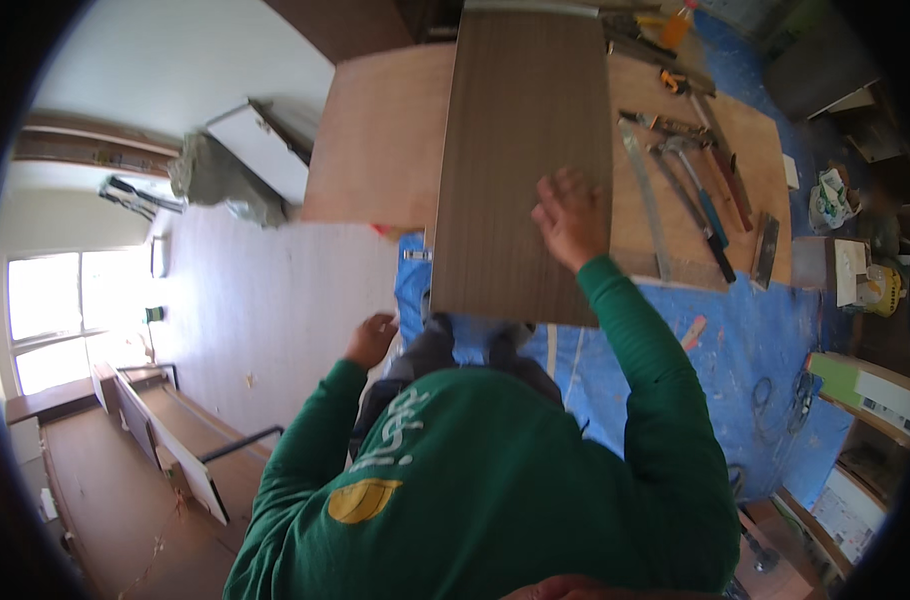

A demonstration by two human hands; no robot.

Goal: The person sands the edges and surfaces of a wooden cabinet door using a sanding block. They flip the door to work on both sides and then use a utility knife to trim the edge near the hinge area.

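A dark wood-grain panel (526, 150) lies lengthwise across a plywood worktop (383, 142), its near end jutting out over my feet. My right hand (571, 214) rests on the panel's face close to the right edge, fingers spread and holding nothing. Beside my thigh hangs my left hand (372, 341), empty, with loosely bent fingers, away from the panel. Right of the panel, a steel ruler (646, 202) lies on the plywood. Next to it are a claw hammer with a teal handle (710, 214), a black-gripped bar-like tool (691, 206) and a red-handled tool (732, 187).
An orange-and-black tool (668, 126), a tape measure (674, 81) and a flat dark block (765, 251) also lie on the plywood. An orange bottle (677, 26) stands behind. Blue sheeting (665, 390) covers the floor at right. Cabinet parts (162, 442) stand lower left.
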